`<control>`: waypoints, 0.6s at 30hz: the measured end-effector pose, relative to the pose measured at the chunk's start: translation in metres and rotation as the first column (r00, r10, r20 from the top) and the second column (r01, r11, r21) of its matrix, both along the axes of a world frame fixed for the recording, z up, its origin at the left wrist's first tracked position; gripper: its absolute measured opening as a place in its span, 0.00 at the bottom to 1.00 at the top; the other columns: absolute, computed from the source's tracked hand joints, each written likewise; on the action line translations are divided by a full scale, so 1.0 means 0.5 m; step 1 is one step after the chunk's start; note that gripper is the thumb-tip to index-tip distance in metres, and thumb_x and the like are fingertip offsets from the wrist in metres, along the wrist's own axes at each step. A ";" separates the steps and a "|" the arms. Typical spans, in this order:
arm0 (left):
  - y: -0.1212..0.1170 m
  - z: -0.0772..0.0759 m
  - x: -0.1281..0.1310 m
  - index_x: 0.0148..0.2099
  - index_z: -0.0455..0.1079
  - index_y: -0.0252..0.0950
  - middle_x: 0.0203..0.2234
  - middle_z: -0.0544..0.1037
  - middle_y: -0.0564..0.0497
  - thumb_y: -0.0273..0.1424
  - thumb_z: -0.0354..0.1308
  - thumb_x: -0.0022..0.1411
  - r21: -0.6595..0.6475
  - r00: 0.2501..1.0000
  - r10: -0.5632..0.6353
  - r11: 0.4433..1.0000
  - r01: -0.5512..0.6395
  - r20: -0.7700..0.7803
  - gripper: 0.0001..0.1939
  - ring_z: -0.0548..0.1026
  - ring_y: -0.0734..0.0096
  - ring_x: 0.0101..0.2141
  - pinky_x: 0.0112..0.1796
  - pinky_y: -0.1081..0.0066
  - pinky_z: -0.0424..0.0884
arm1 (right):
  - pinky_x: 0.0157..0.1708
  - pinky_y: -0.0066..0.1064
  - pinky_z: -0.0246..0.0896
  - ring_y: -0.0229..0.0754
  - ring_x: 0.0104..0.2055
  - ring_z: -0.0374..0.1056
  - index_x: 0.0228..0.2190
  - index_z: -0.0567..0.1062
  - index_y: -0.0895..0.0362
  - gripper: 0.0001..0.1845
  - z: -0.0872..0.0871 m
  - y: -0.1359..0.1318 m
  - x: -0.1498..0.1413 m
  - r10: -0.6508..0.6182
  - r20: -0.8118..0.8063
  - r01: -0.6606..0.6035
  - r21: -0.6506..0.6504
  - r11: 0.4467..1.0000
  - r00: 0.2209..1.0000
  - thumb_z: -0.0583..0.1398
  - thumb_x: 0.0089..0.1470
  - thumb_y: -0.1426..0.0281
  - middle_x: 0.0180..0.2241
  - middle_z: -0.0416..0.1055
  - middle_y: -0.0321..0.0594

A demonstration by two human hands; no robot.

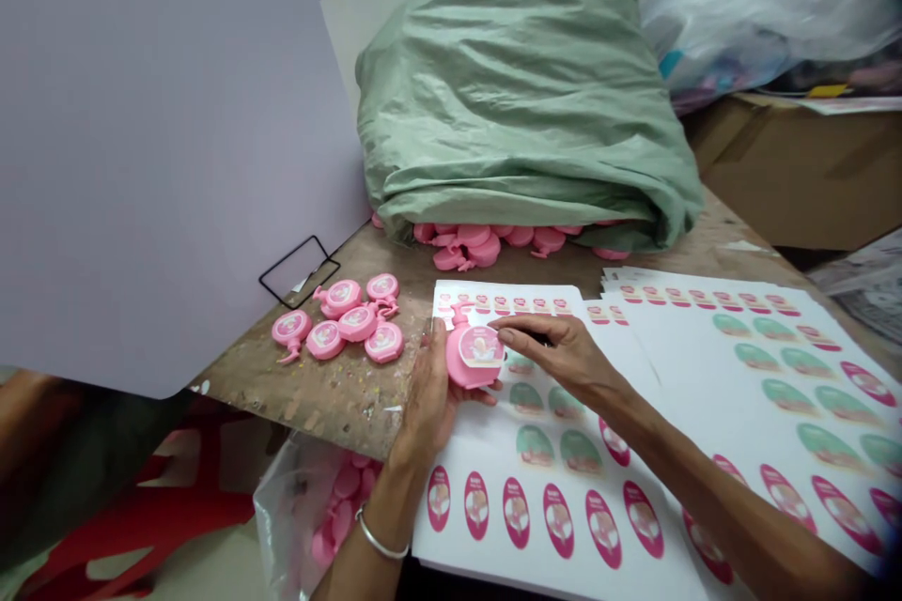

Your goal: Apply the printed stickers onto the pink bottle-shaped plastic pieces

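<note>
My left hand is wrapped around a small pink pump bottle, upright with its pump at the top. On the bottle's front sits a round pink-and-white label. At the label's upper right edge, the thumb and forefinger of my right hand are pinched together. Both hands are over printed sticker sheets, which carry oval magenta, green dome-shaped and small red-and-pink stickers. To the left, several labelled pink bottles lie in a loose group on the wooden table.
A large green sack stands at the back, with pink bottles spilling from its mouth. Below the table edge hangs a clear bag of pink bottles. A pale panel blocks the left; a cardboard box stands at right.
</note>
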State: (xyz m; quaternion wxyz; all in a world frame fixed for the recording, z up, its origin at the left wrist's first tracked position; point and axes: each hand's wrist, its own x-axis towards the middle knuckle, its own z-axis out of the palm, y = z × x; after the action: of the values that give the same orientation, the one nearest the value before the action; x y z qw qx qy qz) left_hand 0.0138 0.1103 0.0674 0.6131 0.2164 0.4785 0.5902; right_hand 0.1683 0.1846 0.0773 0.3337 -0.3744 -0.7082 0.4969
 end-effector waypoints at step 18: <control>-0.003 0.010 0.002 0.43 0.73 0.27 0.27 0.80 0.40 0.53 0.42 0.66 -0.023 0.996 -0.064 0.998 0.063 -0.068 0.33 0.79 0.64 0.25 0.21 0.74 0.73 | 0.30 0.29 0.64 0.38 0.31 0.71 0.33 0.81 0.54 0.12 0.022 -0.019 -0.007 -0.014 0.084 -0.003 0.198 0.980 0.996 0.62 0.54 0.60 0.32 0.79 0.38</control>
State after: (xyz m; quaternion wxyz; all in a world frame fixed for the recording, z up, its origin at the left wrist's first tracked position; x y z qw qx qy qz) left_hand 0.0146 0.1089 0.0722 0.6170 0.2451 0.4984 0.5575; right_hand 0.1651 0.1750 0.0881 0.3399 -0.3622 -0.7667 0.4068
